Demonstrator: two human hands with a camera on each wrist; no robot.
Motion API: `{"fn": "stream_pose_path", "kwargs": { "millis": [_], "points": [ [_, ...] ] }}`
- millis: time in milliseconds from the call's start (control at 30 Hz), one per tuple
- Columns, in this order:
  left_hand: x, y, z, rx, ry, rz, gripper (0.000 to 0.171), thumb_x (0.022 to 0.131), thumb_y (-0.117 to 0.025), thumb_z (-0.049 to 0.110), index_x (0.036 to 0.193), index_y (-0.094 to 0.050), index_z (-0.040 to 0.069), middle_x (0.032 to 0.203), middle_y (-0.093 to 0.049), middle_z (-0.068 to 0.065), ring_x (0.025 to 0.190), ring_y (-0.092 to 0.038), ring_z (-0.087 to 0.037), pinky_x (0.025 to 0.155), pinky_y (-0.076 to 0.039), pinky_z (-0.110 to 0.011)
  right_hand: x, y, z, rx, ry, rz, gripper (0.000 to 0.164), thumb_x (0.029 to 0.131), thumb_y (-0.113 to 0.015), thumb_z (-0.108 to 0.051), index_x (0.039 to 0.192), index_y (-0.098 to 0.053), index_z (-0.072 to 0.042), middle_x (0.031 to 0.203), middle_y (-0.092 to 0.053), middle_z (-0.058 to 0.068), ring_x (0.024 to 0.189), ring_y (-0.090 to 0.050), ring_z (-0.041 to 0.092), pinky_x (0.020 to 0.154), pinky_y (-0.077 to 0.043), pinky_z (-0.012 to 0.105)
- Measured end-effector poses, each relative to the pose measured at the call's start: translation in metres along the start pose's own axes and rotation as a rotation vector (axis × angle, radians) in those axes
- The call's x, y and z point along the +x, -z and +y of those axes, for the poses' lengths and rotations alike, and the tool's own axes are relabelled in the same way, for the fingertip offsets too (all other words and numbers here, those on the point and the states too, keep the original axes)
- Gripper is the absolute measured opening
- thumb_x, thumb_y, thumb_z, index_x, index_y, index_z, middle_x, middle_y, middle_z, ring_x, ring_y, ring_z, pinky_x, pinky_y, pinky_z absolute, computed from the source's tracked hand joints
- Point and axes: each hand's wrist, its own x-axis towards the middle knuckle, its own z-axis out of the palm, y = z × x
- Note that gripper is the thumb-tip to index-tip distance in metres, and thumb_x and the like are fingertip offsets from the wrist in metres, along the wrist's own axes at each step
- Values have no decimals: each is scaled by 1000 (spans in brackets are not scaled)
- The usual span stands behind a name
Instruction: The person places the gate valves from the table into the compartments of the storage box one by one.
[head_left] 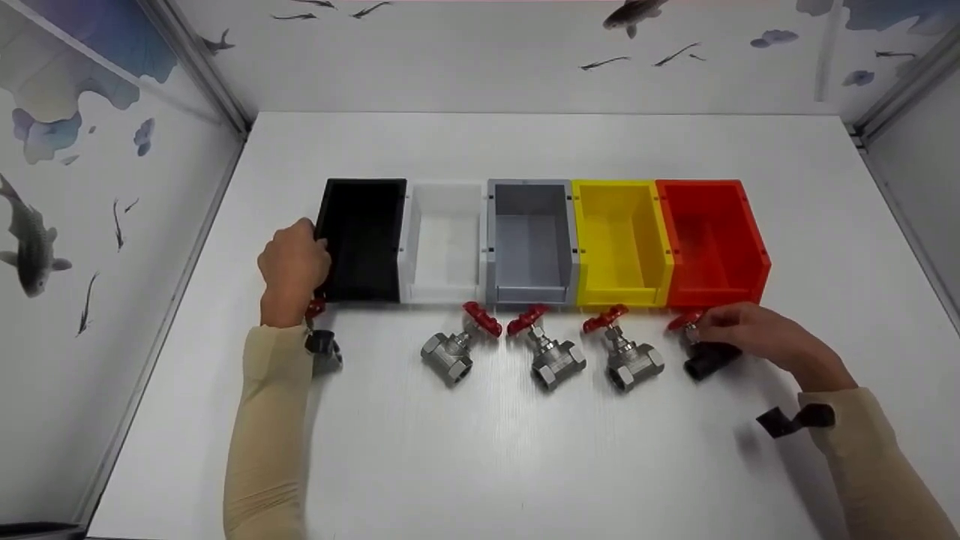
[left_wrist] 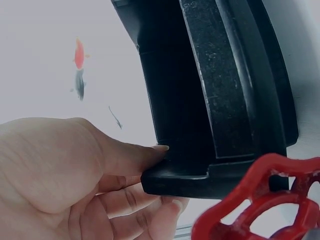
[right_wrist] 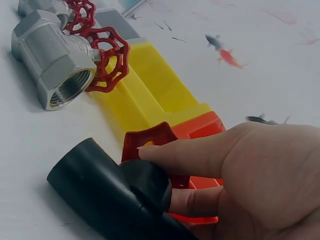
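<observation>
My left hand (head_left: 294,259) pinches the left wall of the black bin (left_wrist: 225,90), thumb inside and fingers outside. Close to that wrist lies a valve (head_left: 324,346), partly hidden by the sleeve; its red handwheel (left_wrist: 255,195) shows in the left wrist view. My right hand (head_left: 757,334) pinches a black-bodied valve (right_wrist: 95,182) just below its red handwheel (right_wrist: 152,135), in front of the red bin (head_left: 721,295). Between the hands lie three metal valves with red handwheels: one left (head_left: 448,358), one middle (head_left: 557,364) and one right (head_left: 634,365).
Joined side by side with the black and red bins are a white bin (head_left: 448,295), a grey bin (head_left: 532,295) and a yellow bin (head_left: 621,297). Fish-patterned panels (head_left: 480,60) enclose the white table (head_left: 465,465) at the back and sides. A black strap (head_left: 795,418) hangs at the right cuff.
</observation>
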Motion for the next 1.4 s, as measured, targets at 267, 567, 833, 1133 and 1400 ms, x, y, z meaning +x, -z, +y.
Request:
{"fn": "stream_pose_path", "kwargs": {
  "millis": [267,567,833,1133,1400],
  "points": [
    [-1,0,-1,4,-20,43,21,100,-52,12,101,-59,-8,98,-66,-31,88,-65,-49,70,-52,-59,0,-2,1,-18,-27,11,28,97,-61,-33,104,-64,-6,96,-53,7,99,-43,24,75,-41,34],
    [-1,1,0,8,-4,18,24,101,-52,14,106,-60,-8,102,-66,-31,91,-65,-49,72,-52,-60,-2,-1,1,-16,-16,18,32,98,-61,-35,110,-65,-6,99,-52,8,101,-42,24,77,-40,35],
    [0,1,0,9,5,9,25,102,-51,15,108,-60,-8,103,-66,-31,92,-65,-49,73,-51,-59,-7,1,-4,30,52,50,33,97,-63,-38,108,-67,-7,106,-54,11,106,-42,25,81,-43,36],
    [0,2,1,8,15,-17,26,102,-49,14,110,-60,-8,103,-66,-30,92,-65,-47,73,-52,-57,-9,0,-5,61,84,50,31,96,-64,-37,108,-67,-9,113,-58,10,109,-44,25,83,-45,37],
    [1,2,2,4,14,-13,26,102,-50,14,110,-61,-8,103,-66,-30,91,-66,-46,73,-53,-58,-8,0,-4,57,79,50,30,97,-62,-36,104,-65,-6,118,-59,10,108,-44,25,84,-44,37]
  ]
}}
